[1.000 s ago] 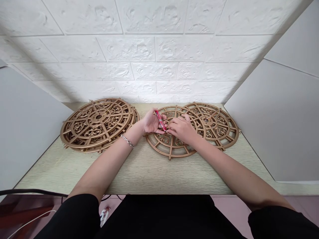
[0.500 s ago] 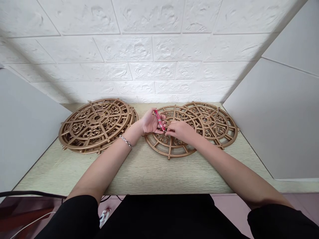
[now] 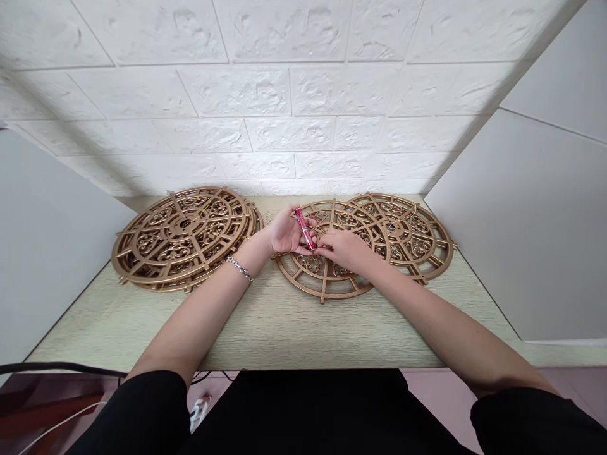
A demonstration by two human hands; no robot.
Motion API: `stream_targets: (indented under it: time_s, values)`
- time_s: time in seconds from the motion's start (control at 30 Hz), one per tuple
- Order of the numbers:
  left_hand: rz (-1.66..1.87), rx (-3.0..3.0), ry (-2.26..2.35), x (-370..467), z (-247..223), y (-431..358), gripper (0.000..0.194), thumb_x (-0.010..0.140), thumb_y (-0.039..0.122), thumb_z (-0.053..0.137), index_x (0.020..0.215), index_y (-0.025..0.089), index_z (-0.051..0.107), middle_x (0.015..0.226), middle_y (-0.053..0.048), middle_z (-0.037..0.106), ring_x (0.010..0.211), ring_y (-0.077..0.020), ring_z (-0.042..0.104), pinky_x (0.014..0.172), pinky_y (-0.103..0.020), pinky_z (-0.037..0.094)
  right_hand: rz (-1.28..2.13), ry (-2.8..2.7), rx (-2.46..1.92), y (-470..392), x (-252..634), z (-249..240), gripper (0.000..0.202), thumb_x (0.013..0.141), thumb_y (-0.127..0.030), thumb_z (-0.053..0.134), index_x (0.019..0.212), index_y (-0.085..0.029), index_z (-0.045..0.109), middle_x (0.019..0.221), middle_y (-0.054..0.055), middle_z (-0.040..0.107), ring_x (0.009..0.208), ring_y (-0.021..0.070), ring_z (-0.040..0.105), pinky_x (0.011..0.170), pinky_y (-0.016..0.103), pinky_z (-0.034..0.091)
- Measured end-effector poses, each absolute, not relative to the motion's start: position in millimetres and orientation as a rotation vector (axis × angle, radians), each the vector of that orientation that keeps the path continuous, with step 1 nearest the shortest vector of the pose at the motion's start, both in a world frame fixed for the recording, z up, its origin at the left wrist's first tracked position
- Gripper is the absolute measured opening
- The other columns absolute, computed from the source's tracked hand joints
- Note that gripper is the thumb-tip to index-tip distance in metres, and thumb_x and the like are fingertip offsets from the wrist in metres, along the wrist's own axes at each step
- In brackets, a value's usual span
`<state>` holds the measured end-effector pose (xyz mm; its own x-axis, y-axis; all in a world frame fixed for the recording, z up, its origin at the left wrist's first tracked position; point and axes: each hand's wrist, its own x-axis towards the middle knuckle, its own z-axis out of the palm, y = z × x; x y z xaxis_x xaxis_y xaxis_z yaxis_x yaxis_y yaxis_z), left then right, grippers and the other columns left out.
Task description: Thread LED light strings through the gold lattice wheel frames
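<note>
Stacked bronze discs point(image 3: 173, 227) lie near the left panel point(image 3: 57, 234); bare surface point(image 3: 284, 335) borders its front edge. Palm-up, the left hand point(image 3: 287, 234) grasps a red tube point(image 3: 305, 229) above the middle disc point(image 3: 324, 278); the right hand point(image 3: 344, 246) bunches at its lower end, grip unclear.

a white wall of embossed, brick-patterned panels point(image 3: 303, 95) fills the back, its rough faces split by thin straight seams. soft grey bands of shadow slant down it toward both sides, and the middle is lit brightly. below it runs a pale greenish, streaky-grained surface point(image 3: 265, 335), hemmed in by a smooth light-grey panel on the left point(image 3: 42, 240) and a smooth off-white panel on the right point(image 3: 545, 253), the latter crossed by a dark seam. a thick black cable point(image 3: 57, 365) lies along the near left edge, above a pinkish floor point(image 3: 576, 385).
</note>
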<state>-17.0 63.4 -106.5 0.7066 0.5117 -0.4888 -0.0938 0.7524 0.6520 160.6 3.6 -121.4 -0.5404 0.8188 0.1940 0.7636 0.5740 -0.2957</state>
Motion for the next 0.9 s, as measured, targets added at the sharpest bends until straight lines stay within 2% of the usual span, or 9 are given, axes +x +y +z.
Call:
stream_targets:
  time_s: [0.33,0.67,0.9]
  values:
    - [0.369,0.656,0.674,-19,-109,65,0.05,0.084,0.054,0.019,0.082,0.015,0.051,0.07,-0.008,0.057,0.067,-0.022,0.06,0.063,-0.047,0.051,0.132,-2.507,-1.361,-3,157,-118,0.023,0.086,-0.029,0.05,0.072,-0.015,0.062,0.075,0.005,0.06,0.071,0.0146,0.053,0.059,0.024,0.031]
    - [0.428,0.661,0.697,-17,-111,66,0.05,0.084,0.053,0.019,0.082,0.014,0.051,0.072,-0.01,0.058,0.068,-0.0232,0.06,0.064,-0.043,0.05,0.289,-2.424,-1.53,-6,154,-110,0.019,0.084,-0.026,0.052,0.07,-0.017,0.062,0.076,0.002,0.063,0.071,0.0144,0.054,0.056,0.024,0.03]
    - [0.398,0.657,0.66,-17,-110,65,0.049,0.084,0.052,0.022,0.081,0.014,0.052,0.071,-0.01,0.059,0.067,-0.0223,0.06,0.064,-0.043,0.051,0.431,-2.432,-1.397,2,160,-115,0.014,0.083,-0.027,0.057,0.077,-0.019,0.067,0.081,0.001,0.067,0.074,0.0152,0.057,0.061,0.024,0.034]
